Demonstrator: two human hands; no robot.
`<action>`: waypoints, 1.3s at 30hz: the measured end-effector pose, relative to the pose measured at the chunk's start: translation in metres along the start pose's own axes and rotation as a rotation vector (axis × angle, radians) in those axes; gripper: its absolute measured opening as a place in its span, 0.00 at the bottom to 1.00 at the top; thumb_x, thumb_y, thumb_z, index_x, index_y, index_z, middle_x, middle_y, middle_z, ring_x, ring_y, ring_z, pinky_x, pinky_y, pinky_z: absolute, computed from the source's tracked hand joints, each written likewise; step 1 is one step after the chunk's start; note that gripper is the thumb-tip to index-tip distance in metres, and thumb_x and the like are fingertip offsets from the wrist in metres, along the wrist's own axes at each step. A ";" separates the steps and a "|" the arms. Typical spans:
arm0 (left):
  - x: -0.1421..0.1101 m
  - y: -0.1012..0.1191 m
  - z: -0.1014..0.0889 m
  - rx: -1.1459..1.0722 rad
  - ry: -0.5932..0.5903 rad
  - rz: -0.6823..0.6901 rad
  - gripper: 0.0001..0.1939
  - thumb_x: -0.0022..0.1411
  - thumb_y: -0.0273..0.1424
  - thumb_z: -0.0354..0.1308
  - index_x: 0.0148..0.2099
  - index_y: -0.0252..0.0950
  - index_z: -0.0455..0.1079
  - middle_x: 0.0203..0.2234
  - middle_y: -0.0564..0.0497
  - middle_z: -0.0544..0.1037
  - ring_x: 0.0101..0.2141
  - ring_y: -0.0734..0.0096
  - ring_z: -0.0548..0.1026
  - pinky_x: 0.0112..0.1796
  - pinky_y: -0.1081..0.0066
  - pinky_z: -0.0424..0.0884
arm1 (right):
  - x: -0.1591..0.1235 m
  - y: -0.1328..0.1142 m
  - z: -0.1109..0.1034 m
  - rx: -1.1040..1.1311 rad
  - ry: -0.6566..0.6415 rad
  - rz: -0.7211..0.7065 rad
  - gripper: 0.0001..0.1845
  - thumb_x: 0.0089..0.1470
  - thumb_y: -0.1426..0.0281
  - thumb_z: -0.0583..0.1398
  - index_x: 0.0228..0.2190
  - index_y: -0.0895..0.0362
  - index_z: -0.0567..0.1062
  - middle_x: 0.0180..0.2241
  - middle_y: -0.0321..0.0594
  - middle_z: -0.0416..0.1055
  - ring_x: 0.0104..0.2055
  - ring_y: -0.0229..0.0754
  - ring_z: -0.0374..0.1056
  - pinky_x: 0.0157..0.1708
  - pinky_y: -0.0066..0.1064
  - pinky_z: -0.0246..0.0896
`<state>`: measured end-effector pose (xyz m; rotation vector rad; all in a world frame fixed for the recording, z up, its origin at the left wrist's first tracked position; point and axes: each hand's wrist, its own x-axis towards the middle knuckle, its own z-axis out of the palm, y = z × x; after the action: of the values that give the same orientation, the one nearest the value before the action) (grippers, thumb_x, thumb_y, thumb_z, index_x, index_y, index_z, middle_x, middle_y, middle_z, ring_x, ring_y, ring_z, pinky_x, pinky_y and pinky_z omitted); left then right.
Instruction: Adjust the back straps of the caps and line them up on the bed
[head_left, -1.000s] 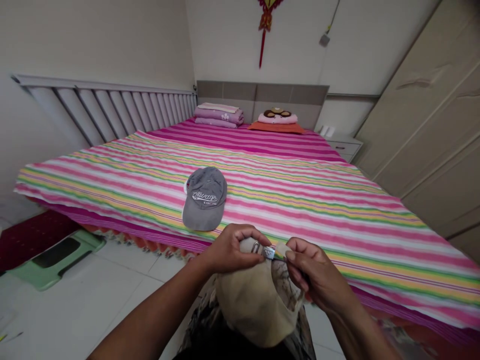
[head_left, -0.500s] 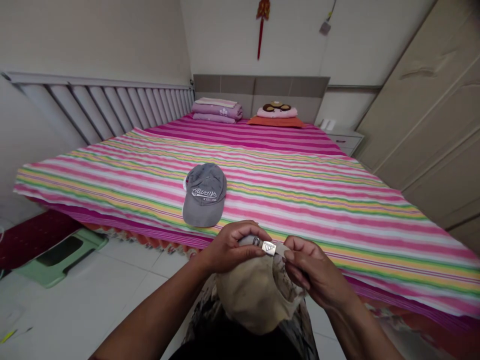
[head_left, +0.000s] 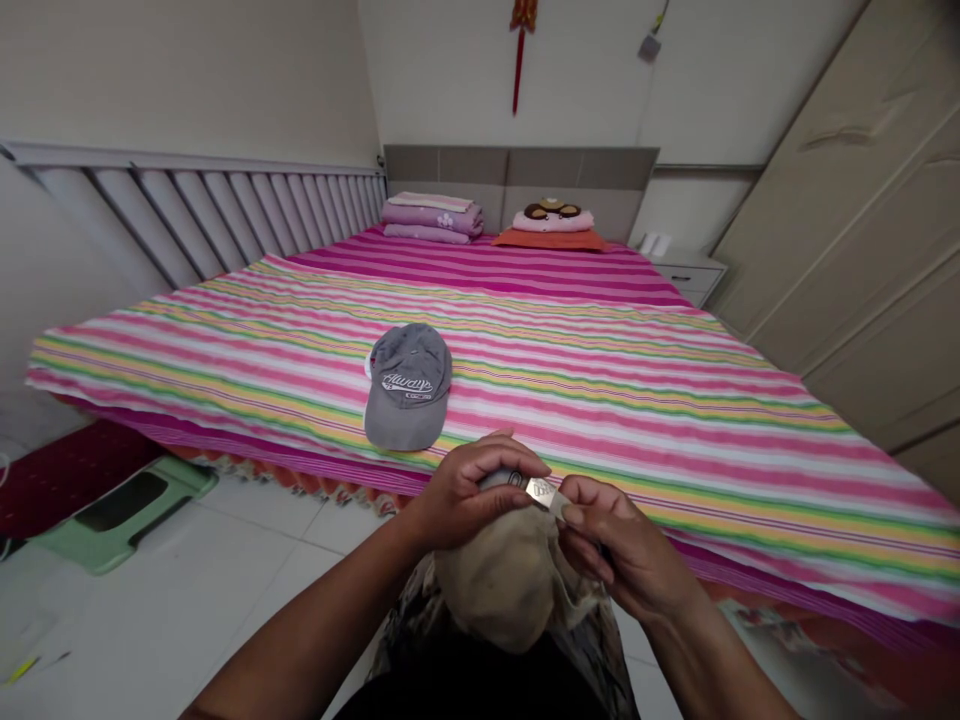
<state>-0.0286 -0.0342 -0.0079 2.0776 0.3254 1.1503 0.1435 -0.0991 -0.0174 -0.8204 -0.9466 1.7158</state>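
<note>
A beige cap [head_left: 495,580] hangs in front of me, held by both hands at its back strap. My left hand [head_left: 469,490] is closed around the strap beside a small metal buckle [head_left: 538,490]. My right hand [head_left: 611,545] pinches the strap end just right of the buckle. A grey cap [head_left: 409,385] with white lettering lies on the striped bed [head_left: 675,400], near its front edge and just beyond my left hand.
Folded purple bedding [head_left: 433,217] and a pillow [head_left: 553,222] lie at the headboard. A green stool [head_left: 120,505] stands on the tiled floor at the left. A wardrobe [head_left: 862,230] fills the right side, with a nightstand [head_left: 686,272] beside the bed.
Both hands and the beige cap have drawn slightly closer together; the cap is more bunched. The view has tilted down a little.
</note>
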 end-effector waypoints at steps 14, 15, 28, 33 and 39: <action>-0.001 0.012 0.002 0.203 -0.017 0.052 0.12 0.56 0.28 0.56 0.44 0.35 0.67 0.37 0.46 0.77 0.40 0.68 0.74 0.54 0.55 0.54 | -0.001 -0.004 0.008 -0.079 0.044 -0.050 0.13 0.44 0.64 0.62 0.21 0.59 0.66 0.09 0.23 0.53 0.11 0.25 0.40 0.12 0.22 0.31; -0.001 0.011 0.003 0.195 -0.010 0.051 0.12 0.55 0.28 0.57 0.44 0.35 0.67 0.37 0.46 0.77 0.40 0.68 0.74 0.54 0.55 0.54 | 0.000 -0.003 0.008 -0.080 0.039 -0.053 0.13 0.45 0.63 0.62 0.21 0.59 0.66 0.09 0.23 0.53 0.11 0.25 0.40 0.12 0.21 0.31; -0.012 0.003 0.015 -0.337 0.173 -0.154 0.23 0.54 0.24 0.58 0.52 0.36 0.59 0.37 0.45 0.75 0.40 0.68 0.73 0.40 0.68 0.68 | -0.001 -0.005 0.005 -0.165 0.076 -0.041 0.14 0.45 0.62 0.62 0.23 0.58 0.66 0.16 0.30 0.61 0.17 0.30 0.52 0.18 0.22 0.44; -0.010 0.000 0.020 -0.416 0.149 -0.179 0.28 0.52 0.24 0.59 0.55 0.36 0.56 0.36 0.47 0.76 0.38 0.71 0.73 0.47 0.66 0.63 | 0.001 -0.006 0.009 -0.156 0.074 -0.053 0.16 0.44 0.61 0.63 0.21 0.58 0.64 0.14 0.30 0.60 0.16 0.29 0.50 0.18 0.23 0.43; -0.011 -0.001 0.019 -0.498 0.277 -0.233 0.25 0.51 0.24 0.61 0.52 0.37 0.60 0.34 0.49 0.78 0.40 0.71 0.73 0.52 0.64 0.57 | 0.001 -0.010 0.001 -0.201 0.042 0.019 0.13 0.47 0.60 0.60 0.28 0.58 0.68 0.19 0.34 0.65 0.19 0.33 0.57 0.19 0.23 0.48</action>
<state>-0.0196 -0.0479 -0.0219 1.4144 0.3580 1.2286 0.1466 -0.0959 -0.0078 -0.9949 -1.0974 1.6308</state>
